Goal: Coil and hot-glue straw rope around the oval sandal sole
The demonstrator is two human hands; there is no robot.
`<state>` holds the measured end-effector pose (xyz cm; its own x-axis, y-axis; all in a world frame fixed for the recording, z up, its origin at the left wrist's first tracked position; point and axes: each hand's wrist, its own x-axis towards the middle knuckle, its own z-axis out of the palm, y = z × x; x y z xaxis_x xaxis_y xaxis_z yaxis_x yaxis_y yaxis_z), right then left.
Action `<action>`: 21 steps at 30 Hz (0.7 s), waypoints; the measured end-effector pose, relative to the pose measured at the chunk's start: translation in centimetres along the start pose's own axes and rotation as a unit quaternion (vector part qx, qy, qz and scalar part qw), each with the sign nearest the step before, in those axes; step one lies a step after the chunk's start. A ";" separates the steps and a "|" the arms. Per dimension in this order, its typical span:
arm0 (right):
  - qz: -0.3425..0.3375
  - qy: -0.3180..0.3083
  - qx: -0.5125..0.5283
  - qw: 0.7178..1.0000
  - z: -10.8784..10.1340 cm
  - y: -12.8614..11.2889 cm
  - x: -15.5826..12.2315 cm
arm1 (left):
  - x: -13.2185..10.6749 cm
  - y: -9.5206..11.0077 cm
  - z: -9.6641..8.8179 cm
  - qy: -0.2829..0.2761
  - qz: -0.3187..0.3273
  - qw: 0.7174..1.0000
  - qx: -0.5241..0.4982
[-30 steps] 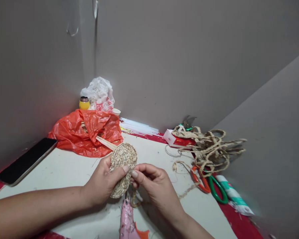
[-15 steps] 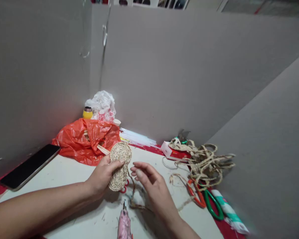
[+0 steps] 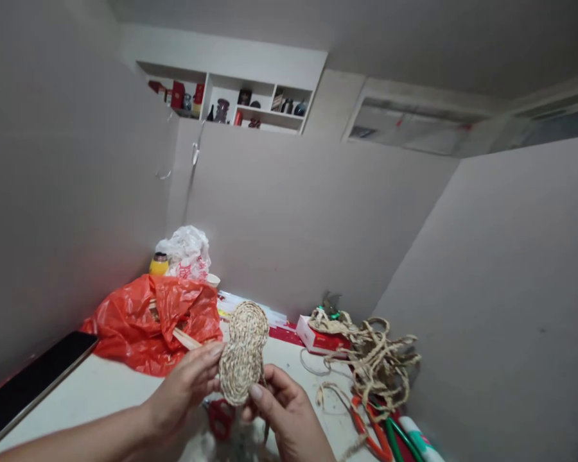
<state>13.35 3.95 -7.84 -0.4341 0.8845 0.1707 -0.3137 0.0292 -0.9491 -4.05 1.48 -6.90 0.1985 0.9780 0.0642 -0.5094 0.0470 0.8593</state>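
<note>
A braided straw piece, coiled into a figure-eight sole shape, is held upright between my two hands. My left hand is at its left edge, the fingertips against the rim and partly behind it. With thumb and fingers my right hand pinches the lower right edge. A loose end of straw cord hangs below, beside my right fingers. Beneath the piece, red-handled scissors lie on the white table, partly covered by my hands.
An orange-red plastic bag lies back left, with a black phone nearer. Tangled straw rope spreads at right over a red and white box; orange and green handles lie below it. Grey panels enclose the table.
The view has tilted up, bringing shelves in and taking the pink glue gun out. My right hand has moved from beside the straw piece onto its edge; my left thumb has left its front.
</note>
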 end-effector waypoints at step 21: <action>0.082 -0.132 0.080 0.985 0.7 2.9 0.0 | -0.7 0.8 0.0 -0.143 -0.062 0.988 -0.023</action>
<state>11.83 3.74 -10.36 -0.6876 0.7191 0.1006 -0.3412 -0.1977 -0.9190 -4.59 0.82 -6.22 0.4861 0.8674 0.1066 -0.5034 0.1783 0.8454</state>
